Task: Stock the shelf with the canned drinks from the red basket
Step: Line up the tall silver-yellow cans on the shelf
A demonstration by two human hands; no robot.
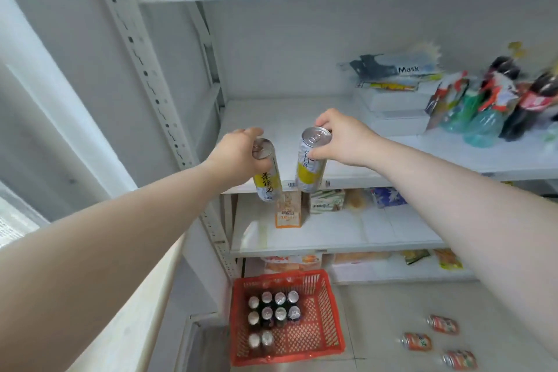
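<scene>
Cans ready for the shelf, one in each hand
The left hand holds the left can by its top; the right hand holds the right can beside it. The shelf is just past both hands. Best to stand each can up straight, then let go.

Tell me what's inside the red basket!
Ten dark cans stand upright in the left side of the red basket, silver tops showing. The right side shows bare mesh. The cans' labels are hidden from above.
</scene>
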